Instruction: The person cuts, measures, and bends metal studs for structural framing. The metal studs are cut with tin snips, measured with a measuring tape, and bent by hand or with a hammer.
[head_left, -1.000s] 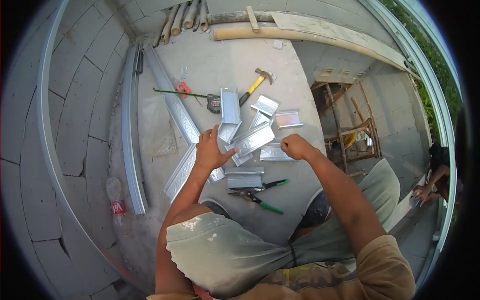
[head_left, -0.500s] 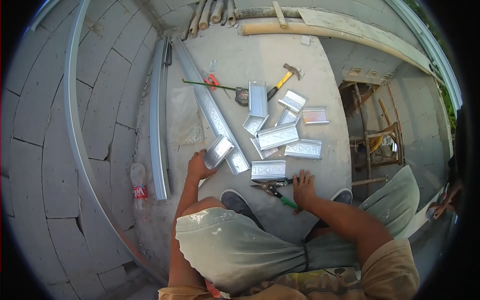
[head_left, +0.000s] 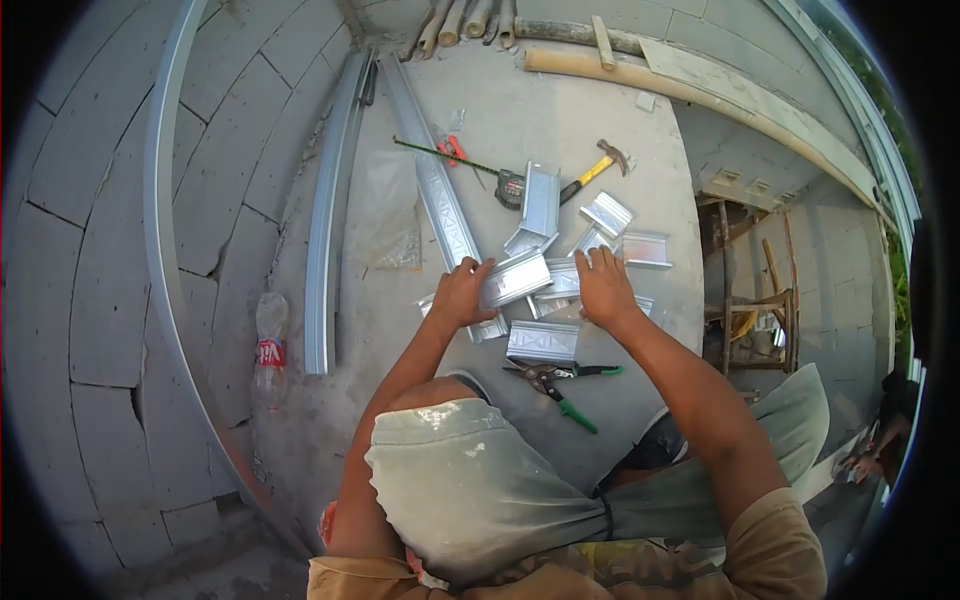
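My left hand [head_left: 463,292] is closed on the left end of a short, shiny metal channel piece [head_left: 517,277], tilted over the long metal channel [head_left: 440,205]. My right hand [head_left: 606,290] has its fingers bent over the right end of another short channel piece [head_left: 562,279]; the fingertips are partly hidden. Around my hands lie more cut pieces: an upright-looking one [head_left: 539,205] behind, a small one [head_left: 607,214] and a flat one [head_left: 647,249] to the right, and one [head_left: 543,341] in front. Tin snips [head_left: 550,380] with green handles lie open near my feet.
A tape measure [head_left: 510,189], a claw hammer [head_left: 596,172] and a red-handled tool [head_left: 452,150] lie behind the pieces. Long channels [head_left: 336,220] and a plastic bottle [head_left: 270,345] are at left. The slab's right edge drops to a lower area with a wooden frame [head_left: 755,300].
My left hand has lifted its channel piece and moved it right, over the long channel. My right hand has left the snips and gone forward to the pile. The view has shifted slightly.
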